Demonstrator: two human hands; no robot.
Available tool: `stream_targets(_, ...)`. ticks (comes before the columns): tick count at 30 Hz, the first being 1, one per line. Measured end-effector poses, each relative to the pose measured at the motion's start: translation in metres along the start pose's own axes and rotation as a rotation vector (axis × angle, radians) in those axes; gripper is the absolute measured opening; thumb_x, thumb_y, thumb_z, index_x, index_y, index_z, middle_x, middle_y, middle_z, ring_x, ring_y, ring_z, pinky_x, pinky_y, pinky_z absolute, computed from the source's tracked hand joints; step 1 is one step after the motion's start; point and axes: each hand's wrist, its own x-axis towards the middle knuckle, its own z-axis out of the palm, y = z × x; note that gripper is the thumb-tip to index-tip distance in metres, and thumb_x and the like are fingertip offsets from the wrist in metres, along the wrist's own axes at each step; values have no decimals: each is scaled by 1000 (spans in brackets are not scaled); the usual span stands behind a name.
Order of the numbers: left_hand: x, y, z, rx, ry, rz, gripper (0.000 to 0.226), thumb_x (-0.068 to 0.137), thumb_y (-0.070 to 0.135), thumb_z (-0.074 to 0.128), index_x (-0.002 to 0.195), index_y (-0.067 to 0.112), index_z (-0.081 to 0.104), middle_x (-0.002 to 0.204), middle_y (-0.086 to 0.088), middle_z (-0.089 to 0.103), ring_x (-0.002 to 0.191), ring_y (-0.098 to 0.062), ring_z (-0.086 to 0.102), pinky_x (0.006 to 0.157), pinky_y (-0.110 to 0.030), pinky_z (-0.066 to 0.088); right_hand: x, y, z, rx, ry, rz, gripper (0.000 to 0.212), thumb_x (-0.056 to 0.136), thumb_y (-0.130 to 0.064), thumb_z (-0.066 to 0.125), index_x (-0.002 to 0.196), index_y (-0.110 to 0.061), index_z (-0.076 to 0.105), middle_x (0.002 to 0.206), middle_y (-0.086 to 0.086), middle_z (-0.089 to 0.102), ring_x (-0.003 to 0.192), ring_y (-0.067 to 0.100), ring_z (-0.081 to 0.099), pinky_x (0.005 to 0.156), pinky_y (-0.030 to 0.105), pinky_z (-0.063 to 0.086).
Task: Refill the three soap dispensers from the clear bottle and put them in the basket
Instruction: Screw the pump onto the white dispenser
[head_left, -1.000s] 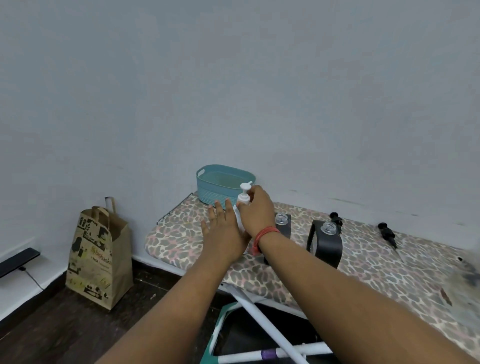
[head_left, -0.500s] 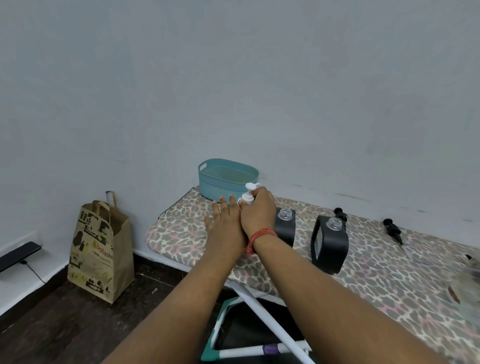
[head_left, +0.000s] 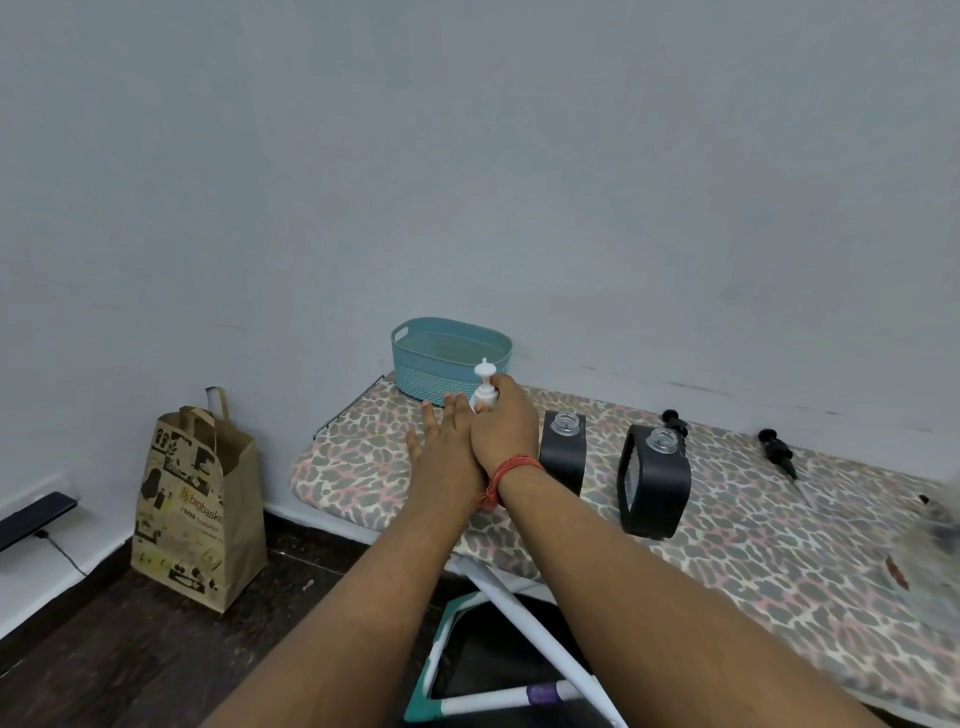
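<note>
While the right hand (head_left: 501, 421) curls round the neck of the white pump bottle (head_left: 484, 387), the left hand (head_left: 444, 441) lies beside it with fingers straight, pressed against the bottle's near side; most of the bottle's body is hidden behind both hands. Compared with a second ago, the right hand has slid down from the pump head to the collar, so the white nozzle now stands clear above the fingers. That looks like a twisting grip, and I judge the pump is being screwed on or off, though the frames do not show which. Just beyond the hands sits the teal basket (head_left: 441, 364), with nothing visible inside it. To the right of the right hand stand two black dispensers (head_left: 563, 457), both with open clear necks, and farther right their two black pumps (head_left: 776, 449) lie loose on the leopard-print counter (head_left: 779, 545). At the far right edge a blurred clear shape may be the refill bottle; I cannot tell. Nothing is in the basket yet, so most of the task remains.
</note>
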Motion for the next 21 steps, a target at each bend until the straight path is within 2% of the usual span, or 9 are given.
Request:
stream_targets(5,4,-4,5,5,14,21,72,103,35,48,159,15,7,169,-2,1,154,-33,-4,123,-59,7,1,8,5,-9,133,12,20,86,-12,68,95,-13,50,102,2,53,88,17,51,73,22,36)
stream_targets(7,5,-6,7,4,19,25,72,103,37,48,159,14,8,169,-2,3,154,-35,-2,123,-59,7,-1,11,8,-23,166,-16,23,85,-13,70,94,-12,48,103,3,50,90,17,50,75,23,38)
stream_targets(10,5,-8,10,15,25,35,71,104,36,47,159,14,8,168,-3,4,154,-35,-1,123,-58,6,-5,12,9,-32,204,-42,31,84,-14,72,104,-9,49,113,5,44,96,18,48,83,25,43)
stream_targets(12,6,-9,11,28,28,41,70,104,35,47,159,15,8,168,-2,4,154,-35,-1,123,-59,7,-7,14,9,-16,208,-53,42,85,-12,70,120,-8,48,125,5,44,107,17,48,92,25,43)
stream_targets(15,5,-8,10,22,28,43,71,104,37,46,159,13,8,168,-3,5,154,-35,-1,123,-58,5,-6,12,8,73,111,-34,59,89,-11,66,141,-18,38,131,-2,52,113,14,53,95,24,43)
stream_targets(17,4,-8,9,38,28,43,71,104,38,44,159,13,8,168,-4,5,154,-35,-1,123,-57,5,-4,14,9,23,126,-41,61,89,-13,67,142,-20,37,129,0,55,112,16,54,96,27,45)
stream_targets(19,4,-7,8,47,35,46,69,105,37,43,159,13,8,169,-4,6,154,-35,-1,123,-57,5,-5,17,10,-76,194,-70,58,87,-13,67,139,-15,41,132,4,49,118,19,45,97,23,38)
stream_targets(21,3,-7,8,49,38,51,68,105,36,43,159,13,8,169,-5,6,155,-34,-1,123,-58,6,-6,18,11,-89,224,-91,59,86,-12,68,138,-12,41,134,6,44,121,21,41,100,25,37)
